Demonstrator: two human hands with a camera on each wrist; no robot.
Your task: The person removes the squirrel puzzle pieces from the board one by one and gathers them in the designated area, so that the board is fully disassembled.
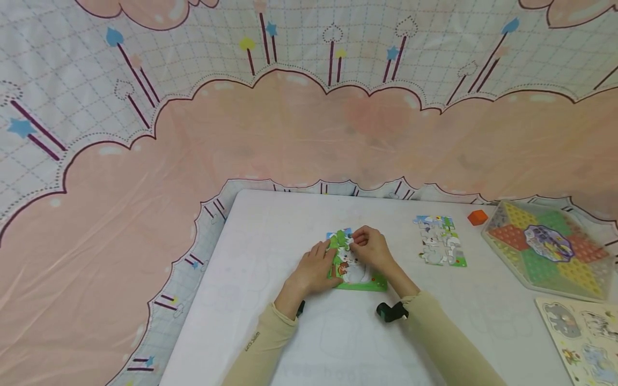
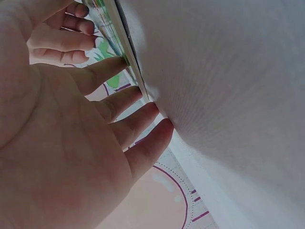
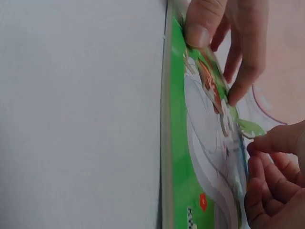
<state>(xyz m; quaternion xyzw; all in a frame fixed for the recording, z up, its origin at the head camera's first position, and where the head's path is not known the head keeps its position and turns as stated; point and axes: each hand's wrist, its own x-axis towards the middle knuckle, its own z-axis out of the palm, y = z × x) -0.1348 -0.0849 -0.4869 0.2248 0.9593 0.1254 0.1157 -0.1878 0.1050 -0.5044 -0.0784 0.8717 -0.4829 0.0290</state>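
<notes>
A small jigsaw puzzle board [image 1: 362, 286] with a green border and a white animal picture lies on the white table. My left hand [image 1: 313, 269] rests at its left side with the fingers extended. In the right wrist view, the left thumb [image 3: 197, 36] presses on the green border, and in the left wrist view the fingertips [image 2: 164, 126] touch down by the board's edge. My right hand [image 1: 374, 250] is over the board's upper right part. Between thumb and fingers it pinches a jigsaw piece [image 3: 251, 128] with green on it, tilted above the board. The fingers partly hide the piece.
Right of the board lies another jigsaw picture [image 1: 436, 242]. Farther right are an orange block [image 1: 477, 217], a clear hexagonal box [image 1: 507, 252] of coloured pieces and an animal puzzle board [image 1: 550, 316]. A patterned cloth [image 1: 309, 134] hangs behind the table.
</notes>
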